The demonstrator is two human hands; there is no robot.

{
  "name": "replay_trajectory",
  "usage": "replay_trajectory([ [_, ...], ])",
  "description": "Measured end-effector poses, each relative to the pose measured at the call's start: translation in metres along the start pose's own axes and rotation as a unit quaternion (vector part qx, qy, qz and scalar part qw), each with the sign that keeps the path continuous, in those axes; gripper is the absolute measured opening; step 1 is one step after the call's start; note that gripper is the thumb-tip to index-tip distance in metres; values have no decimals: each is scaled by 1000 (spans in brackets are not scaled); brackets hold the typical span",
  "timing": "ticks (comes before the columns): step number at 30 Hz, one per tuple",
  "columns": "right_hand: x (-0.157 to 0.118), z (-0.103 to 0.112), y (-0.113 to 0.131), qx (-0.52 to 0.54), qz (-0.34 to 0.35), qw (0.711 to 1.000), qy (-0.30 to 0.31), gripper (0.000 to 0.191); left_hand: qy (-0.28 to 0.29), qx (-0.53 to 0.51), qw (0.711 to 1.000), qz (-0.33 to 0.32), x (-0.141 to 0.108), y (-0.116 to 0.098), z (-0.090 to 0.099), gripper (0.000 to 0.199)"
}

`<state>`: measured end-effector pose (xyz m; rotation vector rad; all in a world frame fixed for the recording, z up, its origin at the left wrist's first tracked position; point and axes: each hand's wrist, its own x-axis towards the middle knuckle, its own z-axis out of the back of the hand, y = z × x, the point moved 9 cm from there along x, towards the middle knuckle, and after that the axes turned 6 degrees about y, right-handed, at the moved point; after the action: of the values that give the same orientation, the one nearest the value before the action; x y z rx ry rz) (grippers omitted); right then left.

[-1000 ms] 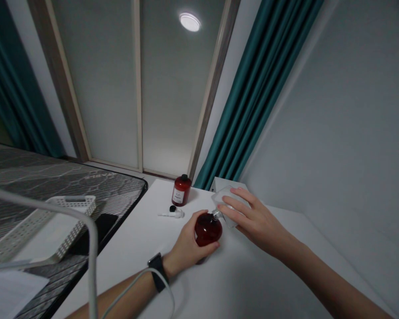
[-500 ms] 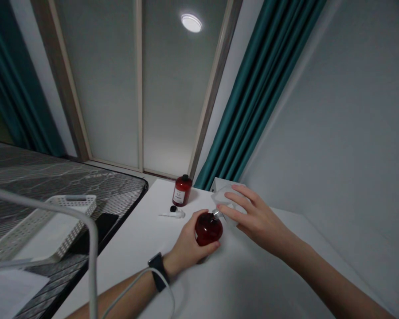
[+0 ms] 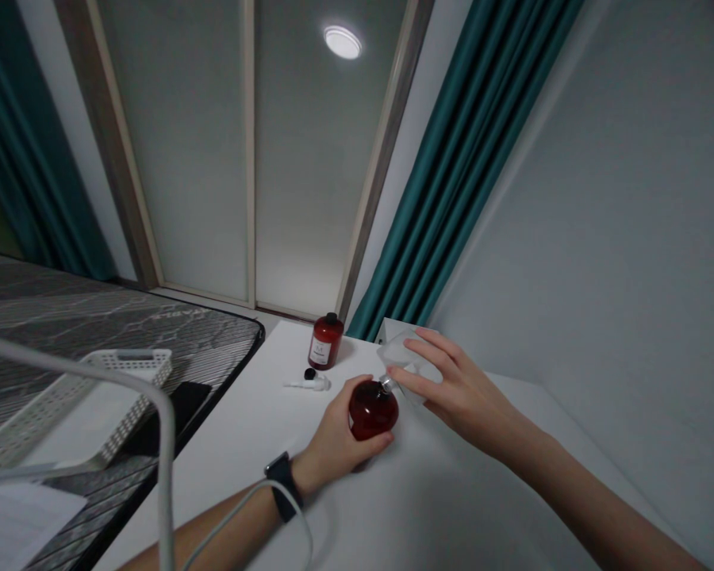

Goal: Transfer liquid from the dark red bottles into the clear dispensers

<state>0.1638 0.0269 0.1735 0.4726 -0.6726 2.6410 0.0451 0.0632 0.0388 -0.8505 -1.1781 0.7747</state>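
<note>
My left hand (image 3: pixel 339 436), with a dark watch on its wrist, is wrapped round a dark red round bottle (image 3: pixel 374 411) above the white table (image 3: pixel 243 444). My right hand (image 3: pixel 446 381) grips a clear container (image 3: pixel 400 353), tilted so that its narrow neck meets the red bottle's mouth. Behind them stands a second red bottle (image 3: pixel 325 342) with a black cap and a white label. A white pump (image 3: pixel 310 384) lies in front of that bottle, with a small black cap (image 3: pixel 310 373) beside it.
A white perforated basket (image 3: pixel 119 396) rests on a grey patterned surface at the left, near a dark flat object (image 3: pixel 172 412) and papers (image 3: pixel 21 519). A pale thick cable (image 3: pixel 165 444) curves across the left foreground. A white box (image 3: pixel 393 327) stands at the table's back.
Almost nothing differs. The clear container in my right hand has tipped very slightly; both hands keep their hold.
</note>
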Motion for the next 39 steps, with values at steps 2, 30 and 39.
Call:
replay_trajectory([
  [2,0,0,0,1,-2,1000,0,47,0,1,1000,0,0,0,0,71],
  [30,2,6,1,-13,1,1000,-22,40,1,-11,1000,2,0,3,0,71],
  [39,4,7,3,-9,6,1000,-17,38,4,-21,1000,-9,0,0,-1,70],
])
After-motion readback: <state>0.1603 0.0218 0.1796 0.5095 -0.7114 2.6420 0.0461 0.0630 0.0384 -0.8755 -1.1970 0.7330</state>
